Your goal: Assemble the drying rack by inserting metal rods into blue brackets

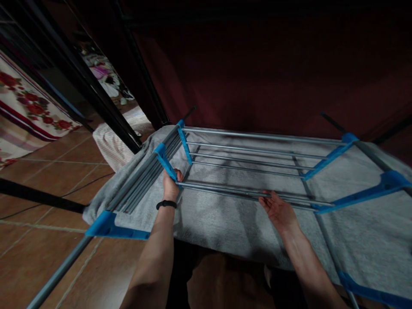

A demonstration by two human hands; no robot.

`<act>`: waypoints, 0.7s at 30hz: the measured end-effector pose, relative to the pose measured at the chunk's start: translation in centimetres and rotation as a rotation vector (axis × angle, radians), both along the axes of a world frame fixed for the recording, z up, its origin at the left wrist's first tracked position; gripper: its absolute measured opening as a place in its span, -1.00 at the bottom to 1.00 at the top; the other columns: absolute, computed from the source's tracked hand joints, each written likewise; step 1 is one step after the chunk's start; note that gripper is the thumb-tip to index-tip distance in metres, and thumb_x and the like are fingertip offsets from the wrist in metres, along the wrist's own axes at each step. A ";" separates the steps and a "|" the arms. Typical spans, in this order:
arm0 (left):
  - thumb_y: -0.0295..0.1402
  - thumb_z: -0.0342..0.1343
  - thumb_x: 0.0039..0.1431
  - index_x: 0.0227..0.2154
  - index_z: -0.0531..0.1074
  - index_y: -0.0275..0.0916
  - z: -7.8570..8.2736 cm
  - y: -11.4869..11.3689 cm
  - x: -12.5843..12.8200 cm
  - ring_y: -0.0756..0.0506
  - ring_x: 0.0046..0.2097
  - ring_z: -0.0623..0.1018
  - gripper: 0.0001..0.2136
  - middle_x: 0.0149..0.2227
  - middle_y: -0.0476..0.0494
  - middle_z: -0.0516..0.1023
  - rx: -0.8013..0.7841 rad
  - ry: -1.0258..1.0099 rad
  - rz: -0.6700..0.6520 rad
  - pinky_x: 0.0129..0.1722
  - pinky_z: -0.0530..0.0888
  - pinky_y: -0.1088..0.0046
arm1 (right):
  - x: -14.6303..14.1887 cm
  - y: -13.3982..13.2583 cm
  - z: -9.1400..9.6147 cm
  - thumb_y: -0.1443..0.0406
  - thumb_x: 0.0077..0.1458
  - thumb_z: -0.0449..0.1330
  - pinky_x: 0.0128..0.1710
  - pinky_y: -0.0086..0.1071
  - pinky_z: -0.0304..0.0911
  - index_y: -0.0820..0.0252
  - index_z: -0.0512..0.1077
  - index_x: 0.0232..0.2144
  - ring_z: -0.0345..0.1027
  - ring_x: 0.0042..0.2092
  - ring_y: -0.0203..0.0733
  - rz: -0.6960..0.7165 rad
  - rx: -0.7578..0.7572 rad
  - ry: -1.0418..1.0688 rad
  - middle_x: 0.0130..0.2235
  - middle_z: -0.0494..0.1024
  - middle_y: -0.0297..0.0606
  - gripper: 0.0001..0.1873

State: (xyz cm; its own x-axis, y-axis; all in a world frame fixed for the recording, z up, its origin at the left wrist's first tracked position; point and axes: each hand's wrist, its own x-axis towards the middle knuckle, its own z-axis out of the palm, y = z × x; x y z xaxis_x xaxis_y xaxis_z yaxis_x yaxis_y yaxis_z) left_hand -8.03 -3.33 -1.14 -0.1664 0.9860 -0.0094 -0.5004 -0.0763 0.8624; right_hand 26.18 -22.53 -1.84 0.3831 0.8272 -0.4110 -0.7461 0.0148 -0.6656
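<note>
A partly assembled rack of grey metal tubes with blue plastic brackets lies on a grey blanket. My left hand, with a black band on its wrist, is closed around the lower end of a blue bracket at the rack's left. My right hand pinches a metal rod from the front side, palm partly up. This rod runs from the left bracket toward the right blue bracket, close alongside another rod. Behind it, several rods span the rear left and right brackets.
Several loose rods lie side by side on the grey blanket at left. Another blue bracket on a tube juts out over the tiled floor. A dark red panel stands behind. Dark metal posts and floral fabric are at left.
</note>
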 end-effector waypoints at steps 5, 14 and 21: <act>0.24 -0.11 0.21 -0.72 0.01 -0.14 0.7 0.0 0.2 0.06 -0.68 0.14 -0.38 -0.76 0.04 0.06 -0.099 -0.079 -0.049 -0.67 0.11 0.51 | 0.0 -0.1 -0.1 0.36 0.12 0.31 -0.27 -0.38 0.59 0.19 0.49 -0.39 0.55 -0.33 -0.24 -0.005 0.004 0.002 -0.34 0.62 -0.24 -0.95; 0.19 -0.22 0.27 -0.71 0.02 -0.12 0.6 0.3 0.2 0.06 -0.70 0.12 -0.42 -0.76 0.02 0.06 -0.080 -0.049 -0.035 -0.70 0.04 0.50 | 0.1 -0.2 0.3 0.36 0.13 0.28 -0.25 -0.39 0.57 0.18 0.51 -0.36 0.56 -0.32 -0.25 0.005 0.000 -0.002 -0.32 0.64 -0.25 -0.99; 0.28 -0.18 0.21 -0.69 0.02 -0.13 0.5 0.3 0.6 0.08 -0.70 0.12 -0.39 -0.75 0.06 0.05 -0.086 -0.058 0.047 -0.71 0.05 0.51 | -2.8 -1.8 1.5 0.07 0.11 0.32 -0.28 -0.33 0.48 0.23 0.59 -0.32 0.54 -0.29 -0.15 0.439 -0.032 -0.393 -0.22 0.67 -0.08 -0.68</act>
